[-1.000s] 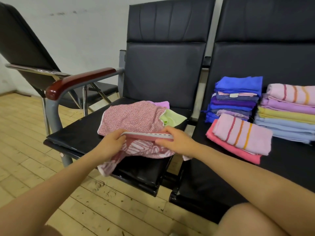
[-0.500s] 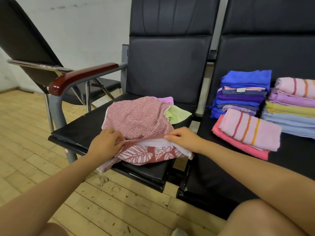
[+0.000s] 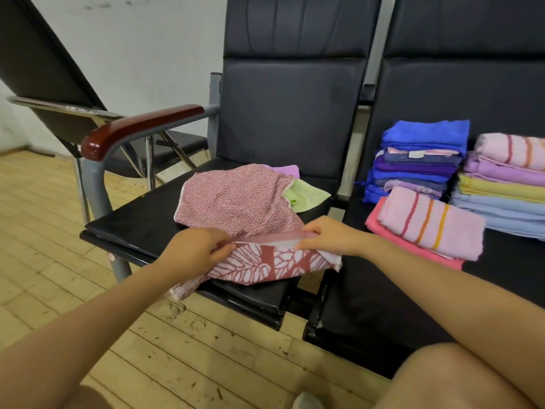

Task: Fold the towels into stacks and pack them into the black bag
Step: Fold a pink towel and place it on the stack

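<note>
A red-and-white leaf-patterned towel (image 3: 265,261) lies over the front of the left black seat (image 3: 141,228), one corner hanging off the edge. My left hand (image 3: 197,246) and my right hand (image 3: 327,234) each pinch its upper folded edge, a short stretch apart. Its speckled pink reverse side (image 3: 236,199) bulges behind my hands. A green cloth (image 3: 306,196) and a lilac cloth (image 3: 287,171) peek out behind it. On the right seat stand a blue and purple folded stack (image 3: 418,160), a pastel stack (image 3: 507,187) and a striped pink towel (image 3: 430,222) on a coral one. No black bag is in view.
A wooden-topped armrest (image 3: 138,128) rises left of the seat. Another black chair (image 3: 53,93) stands further left against the white wall. The floor (image 3: 47,237) is pale wood planks. My knees show at the bottom edge.
My hands have slid slightly toward the front of the seat along the towel's folded edge, and more of the leaf pattern shows below them. The view has shifted a little.
</note>
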Tool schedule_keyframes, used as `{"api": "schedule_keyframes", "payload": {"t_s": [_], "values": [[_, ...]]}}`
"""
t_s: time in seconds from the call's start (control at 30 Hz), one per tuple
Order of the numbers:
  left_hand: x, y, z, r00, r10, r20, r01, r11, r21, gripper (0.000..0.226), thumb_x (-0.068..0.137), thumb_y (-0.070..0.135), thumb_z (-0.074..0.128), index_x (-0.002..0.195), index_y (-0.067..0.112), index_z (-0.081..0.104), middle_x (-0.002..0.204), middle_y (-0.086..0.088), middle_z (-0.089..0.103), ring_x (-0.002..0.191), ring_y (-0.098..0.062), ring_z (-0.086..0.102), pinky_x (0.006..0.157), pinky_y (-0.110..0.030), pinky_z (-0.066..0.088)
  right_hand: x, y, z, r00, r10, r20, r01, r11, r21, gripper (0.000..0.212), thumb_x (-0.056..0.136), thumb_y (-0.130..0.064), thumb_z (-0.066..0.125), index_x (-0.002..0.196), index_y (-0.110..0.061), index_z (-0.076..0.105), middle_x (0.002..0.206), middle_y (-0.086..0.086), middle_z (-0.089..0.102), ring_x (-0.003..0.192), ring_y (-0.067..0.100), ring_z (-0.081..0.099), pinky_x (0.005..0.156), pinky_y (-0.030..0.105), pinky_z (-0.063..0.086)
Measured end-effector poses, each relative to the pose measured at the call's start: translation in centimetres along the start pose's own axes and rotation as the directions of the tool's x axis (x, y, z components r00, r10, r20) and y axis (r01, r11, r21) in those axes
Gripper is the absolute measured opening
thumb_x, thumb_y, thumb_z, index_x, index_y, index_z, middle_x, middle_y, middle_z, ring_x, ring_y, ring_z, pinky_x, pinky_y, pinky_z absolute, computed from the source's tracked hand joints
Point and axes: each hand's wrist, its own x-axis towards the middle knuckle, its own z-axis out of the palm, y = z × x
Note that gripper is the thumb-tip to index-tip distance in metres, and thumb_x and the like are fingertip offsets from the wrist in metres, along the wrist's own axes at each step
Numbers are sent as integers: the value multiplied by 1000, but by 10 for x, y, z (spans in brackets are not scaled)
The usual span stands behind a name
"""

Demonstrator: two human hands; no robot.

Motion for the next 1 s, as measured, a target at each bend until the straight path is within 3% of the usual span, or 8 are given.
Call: {"api": "schedule_keyframes", "payload": {"t_s": [0.1, 0.23, 0.33, 0.5, 0.63, 0.73, 0.87, 1.0], "values": [[-3, -9, -14, 989, -146, -20, 133, 943, -305, 27, 94, 45, 49, 94, 24, 65, 80, 9, 65, 73, -8, 61, 70, -34, 52, 7, 0, -11, 995, 18, -94, -15, 1000, 27, 21, 88, -24, 69, 71, -13, 63, 71, -7, 65, 54, -8, 60, 52, 8, 43], [-4, -25, -28, 959, -267, 95, 282, 860, -425, 26, 97, 38, 48, 102, 21, 67, 81, 3, 70, 74, -10, 67, 71, -30, 55, 27, -4, -28, 950, 33, -311, -38, 999, -8, 28, 85, -29, 69, 82, -1, 69, 79, 4, 70, 70, 9, 66, 59, 19, 47], [-3, -32, -30, 864, -447, 233, 478, 579, -661, 23, 97, 41, 48, 98, 26, 66, 85, -3, 72, 78, -15, 69, 63, -24, 50, 44, -10, -29, 900, 53, -433, -38, 998, 43, 31, 86, -32, 66, 83, -1, 66, 83, 7, 68, 79, 22, 67, 66, 30, 48], [7, -37, -14, 684, -680, 266, 593, 304, -746, 30, 95, 44, 52, 94, 17, 65, 91, -7, 66, 81, -21, 62, 66, -29, 46, 68, -27, 5, 930, 290, -224, -153, 864, 480, 32, 87, -27, 67, 110, -5, 64, 101, 12, 70, 90, 26, 69, 87, 37, 55], [21, -28, 4, 715, -676, 177, 575, 426, -698, 22, 97, 39, 50, 90, 20, 58, 95, -7, 60, 88, -23, 56, 81, -34, 42, 70, -34, 30, 928, 349, -130, -210, 780, 590, 40, 83, -18, 73, 116, 1, 59, 104, 17, 70, 89, 28, 69, 80, 35, 58], [28, -17, 7, 758, -634, 157, 583, 548, -600, 26, 93, 43, 55, 86, 19, 55, 91, -17, 64, 82, -26, 59, 78, -40, 48, 68, -32, 41, 921, 370, -125, -188, 701, 688, 44, 80, -12, 76, 118, 3, 60, 105, 18, 70, 90, 29, 69, 82, 37, 58], [26, -7, 7, 792, -591, 156, 601, 708, -372, 26, 90, 44, 60, 83, 19, 56, 80, -2, 60, 76, -20, 57, 63, -33, 42, 58, -33, 42, 922, 357, -151, -146, 683, 716, 36, 81, -10, 73, 114, 1, 63, 100, 17, 71, 90, 29, 70, 85, 38, 57], [17, -6, 8, 832, -527, 171, 554, 788, -268, 30, 91, 45, 58, 87, 15, 59, 85, -2, 61, 80, -18, 56, 64, -31, 39, 36, -37, 37, 966, 207, -156, -95, 841, 532, 10, 86, -17, 67, 94, -10, 66, 92, 8, 71, 85, 21, 69, 83, 31, 57]]}}
